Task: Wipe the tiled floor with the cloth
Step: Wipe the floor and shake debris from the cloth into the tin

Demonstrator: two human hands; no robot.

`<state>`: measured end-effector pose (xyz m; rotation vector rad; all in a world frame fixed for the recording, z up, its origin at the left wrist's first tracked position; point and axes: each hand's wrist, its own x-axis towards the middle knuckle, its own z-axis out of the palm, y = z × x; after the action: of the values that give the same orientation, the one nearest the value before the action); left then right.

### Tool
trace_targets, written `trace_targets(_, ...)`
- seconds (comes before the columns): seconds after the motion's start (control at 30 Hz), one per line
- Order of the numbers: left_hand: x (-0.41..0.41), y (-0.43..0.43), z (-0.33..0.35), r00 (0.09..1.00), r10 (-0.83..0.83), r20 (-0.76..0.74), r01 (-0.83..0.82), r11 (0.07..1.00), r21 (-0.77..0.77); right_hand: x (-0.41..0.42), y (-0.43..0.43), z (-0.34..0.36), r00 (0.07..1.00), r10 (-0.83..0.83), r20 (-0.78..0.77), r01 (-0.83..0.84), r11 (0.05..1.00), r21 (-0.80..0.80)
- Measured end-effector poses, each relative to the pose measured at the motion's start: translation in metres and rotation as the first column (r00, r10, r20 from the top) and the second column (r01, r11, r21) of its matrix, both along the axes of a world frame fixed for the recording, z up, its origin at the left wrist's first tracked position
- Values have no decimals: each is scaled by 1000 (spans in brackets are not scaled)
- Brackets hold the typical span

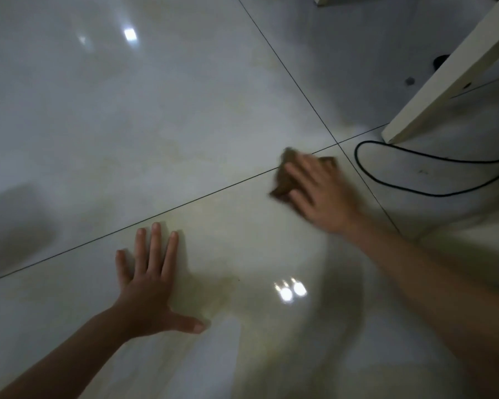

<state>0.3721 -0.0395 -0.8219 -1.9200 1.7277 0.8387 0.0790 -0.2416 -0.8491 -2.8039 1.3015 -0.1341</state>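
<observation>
We judge ourselves mid-wipe: our right hand [320, 194] presses flat-fingered on the brown cloth [283, 182] just beside the grout cross [338, 143]. Our left hand [147, 286] lies spread on the tiled floor [156, 125], well apart from it. Next calls for sweeping fresh tile.

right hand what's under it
A brown cloth, pressed onto the tiled floor by the right hand; its edges show past the fingers. The cloth's middle and the tile beneath are covered.

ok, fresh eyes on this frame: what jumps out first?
The blurred right hand presses a brown cloth onto the tiled floor near where the grout lines cross, right of centre. The left hand lies flat, fingers spread, lower left. A black cable loops at far right.
</observation>
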Motion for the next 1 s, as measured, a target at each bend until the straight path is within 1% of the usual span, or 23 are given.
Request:
trace_targets(0.07,0,2,-4,1000,7,-14,-7,1000,-16,-16,-16,-1,974,-223,-28,224,974,34)
trace_targets(0.13,2,1,-8,1000,0,-15,0,999,-37,13,1,-6,891,-454,32,453,891,30)
trace_targets(0.17,2,1,-9,1000,1,-19,-2,999,-46,39,20,-7,852,-520,57,519,854,23)
trace_targets(0.2,2,1,-9,1000,4,-27,-6,998,-57,68,44,-10,852,-518,78,519,855,9)
trace_targets(0.23,2,0,-9,999,1,-36,-3,998,-69,96,75,-13,886,-448,117,450,893,13)
trace_targets(0.27,2,0,-9,999,-5,-50,1,997,-82,121,108,-16,932,-331,144,330,943,35)
trace_targets(0.33,9,1,-6,992,-21,-128,8,995,-98,141,164,-16,984,-49,170,36,996,82)
trace_targets(0.4,29,8,2,969,-34,-246,-8,986,-167,127,166,-8,969,207,134,-222,969,110)
trace_targets(0.43,42,16,5,962,-45,-271,-17,975,-223,114,151,-7,949,296,111,-305,949,75)
trace_targets(0.47,55,28,8,966,-63,-250,-12,957,-288,101,133,-5,943,322,88,-326,945,30)
trace_targets(0.5,69,44,10,978,-74,-196,1,937,-350,89,115,-3,963,256,87,-257,966,9)
trace_targets(0.57,91,83,12,995,-33,-96,-8,916,-401,72,91,2,993,-84,82,81,996,40)
trace_targets(0.6,99,102,13,997,5,-73,-34,918,-396,71,89,0,958,-279,70,276,960,49)
trace_targets(0.63,107,118,12,997,46,-63,-67,919,-389,81,97,-2,892,-446,72,443,895,52)
trace_targets(0.67,115,132,11,995,81,-51,-94,919,-382,101,113,-5,832,-549,79,546,835,62)
trace_targets(0.7,122,145,11,994,106,-38,-112,923,-369,128,137,-6,805,-587,85,584,810,59)
trace_targets(0.73,129,154,10,992,122,-31,-125,926,-356,157,166,-9,819,-565,101,564,825,39)
trace_targets(0.77,135,162,9,990,138,-39,-143,921,-362,189,200,-12,857,-495,141,496,868,28)
trace_targets(0.8,141,169,7,986,160,-51,-168,911,-376,220,235,-16,903,-392,176,393,919,30)
trace_targets(0.87,152,181,5,981,193,-26,-187,898,-397,271,293,-17,976,-112,188,102,993,61)
trace_targets(0.9,158,189,5,979,205,-14,-193,894,-404,283,307,-12,988,40,152,-54,994,91)
trace_targets(0.93,165,196,4,976,216,-9,-201,891,-407,284,306,-9,971,201,126,-214,972,94)
trace_targets(1.0,183,212,3,971,239,-5,-220,886,-407,258,272,-5,874,470,122,-481,873,80)
